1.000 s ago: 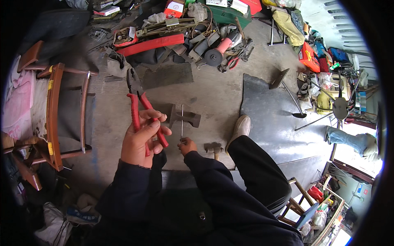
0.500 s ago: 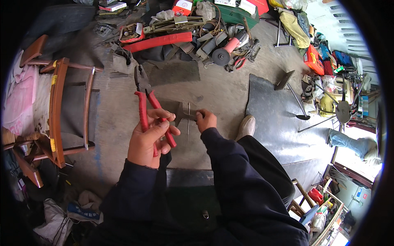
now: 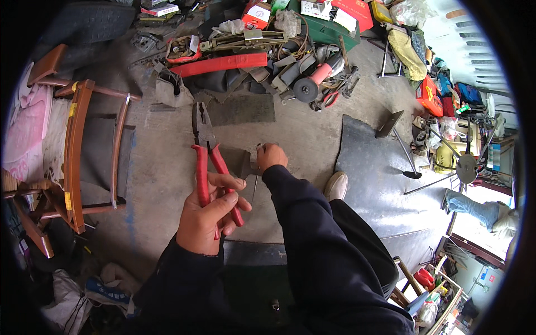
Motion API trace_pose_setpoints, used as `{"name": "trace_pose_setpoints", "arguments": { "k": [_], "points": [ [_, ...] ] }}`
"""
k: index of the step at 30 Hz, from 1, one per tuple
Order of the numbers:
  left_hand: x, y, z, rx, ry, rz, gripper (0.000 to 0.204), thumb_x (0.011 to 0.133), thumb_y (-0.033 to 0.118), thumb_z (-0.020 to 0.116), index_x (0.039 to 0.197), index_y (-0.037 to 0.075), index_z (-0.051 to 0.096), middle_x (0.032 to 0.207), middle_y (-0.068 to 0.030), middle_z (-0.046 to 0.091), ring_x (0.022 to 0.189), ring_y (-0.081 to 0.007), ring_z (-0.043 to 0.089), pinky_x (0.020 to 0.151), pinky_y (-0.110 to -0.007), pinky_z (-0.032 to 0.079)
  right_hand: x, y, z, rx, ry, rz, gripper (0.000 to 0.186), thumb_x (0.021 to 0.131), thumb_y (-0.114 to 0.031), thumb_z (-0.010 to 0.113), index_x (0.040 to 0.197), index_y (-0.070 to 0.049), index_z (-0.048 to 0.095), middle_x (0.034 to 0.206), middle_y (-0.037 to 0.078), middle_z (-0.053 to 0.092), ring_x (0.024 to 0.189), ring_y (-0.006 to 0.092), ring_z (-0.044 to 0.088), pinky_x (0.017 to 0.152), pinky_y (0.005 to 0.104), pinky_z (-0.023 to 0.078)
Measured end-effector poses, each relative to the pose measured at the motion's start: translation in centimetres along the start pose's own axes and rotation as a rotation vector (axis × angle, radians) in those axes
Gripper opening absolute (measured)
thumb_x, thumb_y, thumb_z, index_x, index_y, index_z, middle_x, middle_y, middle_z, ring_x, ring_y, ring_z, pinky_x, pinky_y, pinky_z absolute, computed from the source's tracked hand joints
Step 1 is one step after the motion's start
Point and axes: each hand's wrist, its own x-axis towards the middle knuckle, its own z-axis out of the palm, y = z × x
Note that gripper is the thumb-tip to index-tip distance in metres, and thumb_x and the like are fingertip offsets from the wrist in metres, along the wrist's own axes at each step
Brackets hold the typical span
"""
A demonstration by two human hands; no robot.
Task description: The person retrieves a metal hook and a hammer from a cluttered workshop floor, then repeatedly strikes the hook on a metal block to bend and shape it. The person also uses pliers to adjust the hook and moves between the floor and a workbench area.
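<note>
Red-handled pliers (image 3: 207, 170) are in my left hand (image 3: 215, 215), with their metal jaws pointing away from me and slightly apart. The fingers wrap loosely about both handles. Close by on the right, my right hand (image 3: 272, 157) is closed, its fingertips pinched at the upper end of a thin metal rod (image 3: 255, 188); the hand covers most of that end. Beside the fingertips is a dark metal block (image 3: 240, 163), partly hidden behind the pliers and the hand.
A wooden chair frame (image 3: 75, 151) lies at the left. Across the far side are an angle grinder (image 3: 312, 81), a long red bar (image 3: 223, 64) and other loose tools. A dark sheet (image 3: 368, 167) covers the floor on the right, past my shoe (image 3: 336, 186).
My right hand has shifted away from me and leftward, from the block's right end to the rod's upper end. The pliers and left hand have moved slightly nearer to me and right.
</note>
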Motion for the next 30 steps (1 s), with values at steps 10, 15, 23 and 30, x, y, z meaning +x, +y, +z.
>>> {"name": "trace_pose_setpoints", "arguments": {
  "k": [10,15,23,30],
  "points": [
    [0.3,-0.8,0.2,0.010,-0.041,-0.059,0.014,0.097,0.002,0.057,0.108,0.009,0.062,0.116,-0.0106,0.063,0.089,-0.0188,0.070,0.050,-0.021,0.047,2.4,1.9,-0.7,0.173,0.040,0.139,0.038,0.090,-0.041,0.065,0.091,-0.005,0.076,0.095,0.022,0.073,0.095,0.0425,0.069,0.082,0.0495,0.054],
    [0.4,-1.1,0.2,0.010,-0.023,-0.084,0.014,0.097,0.003,0.057,0.108,0.008,0.063,0.116,-0.0110,0.063,0.088,-0.0187,0.070,0.050,-0.021,0.046,6.3,2.3,-0.7,0.521,0.050,0.168,0.041,0.094,-0.037,0.061,0.087,0.001,0.073,0.075,0.016,0.074,0.077,0.0339,0.074,0.076,0.0432,0.056],
    [0.7,-1.6,1.1,0.048,-0.011,-0.117,0.014,0.097,0.002,0.055,0.107,0.008,0.063,0.116,-0.0120,0.064,0.088,-0.0195,0.070,0.049,-0.022,0.045,9.3,-0.2,-8.8,1.237,0.382,-0.049,0.030,0.103,-0.024,0.055,0.093,0.005,0.059,0.073,0.014,0.070,0.061,0.0225,0.071,0.054,0.0337,0.054],
    [0.5,-2.1,3.5,0.056,-0.060,-0.104,0.013,0.097,0.004,0.057,0.108,0.007,0.061,0.112,-0.0096,0.063,0.087,-0.0188,0.068,0.049,-0.022,0.044,1.2,0.0,-19.2,1.404,0.254,-0.262,0.025,0.107,-0.022,0.051,0.098,0.001,0.056,0.080,0.012,0.069,0.067,0.0217,0.069,0.065,0.0342,0.058]
  ]
}}
